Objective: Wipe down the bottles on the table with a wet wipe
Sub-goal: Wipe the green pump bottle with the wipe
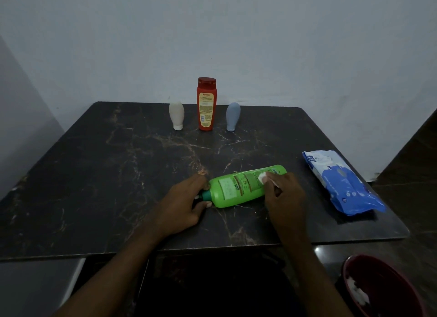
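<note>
Two hands meet on the green bottle [243, 186], which lies sideways on the desk [94, 175] near its front. The left hand [186, 203] grips its cap end, and the right hand [286, 193] pinches a wet wipe [262, 177] against its label. The cream bottle [176, 113], red bottle [206, 104] and grey bottle [233, 116] stand behind, with the wipes pack [343, 182] lying to the right.

View: one head-worn, wide-angle camera.
Position: above the near edge of the dark marble table [94, 175].
Direction: forward and down, toward the pale back wall [236, 33].
Nearness: close; both forearms enter from the bottom edge, with the left hand [184, 203] and right hand [283, 193] just below mid-frame.
Coverage: nearly the whole tabletop, with floor at either side.
</note>
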